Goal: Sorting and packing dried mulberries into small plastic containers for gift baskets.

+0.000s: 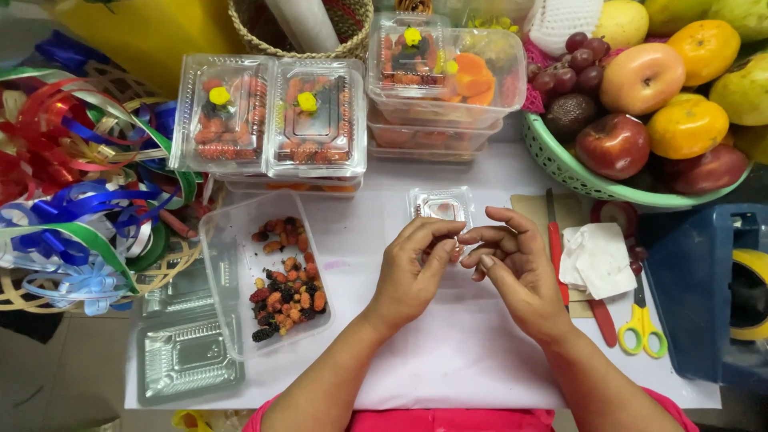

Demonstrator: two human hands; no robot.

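My left hand (412, 268) and my right hand (512, 264) meet fingertip to fingertip over a small clear plastic box (440, 206) on the white table cover (448, 352). The fingers pinch something small between them; I cannot tell what it is. To the left lies an open clear tray (232, 240) with several red, orange and dark berries (284, 288) in it.
Closed clear boxes of berries (272, 116) and stacked ones (444, 76) stand behind. A green basket (560, 164) of fruit sits at the right. A red-handled knife (554, 240), a white tissue (596, 256), yellow scissors (642, 324), a blue tape dispenser (704, 288). Coloured ribbons (72, 184) and empty lids (184, 356) lie left.
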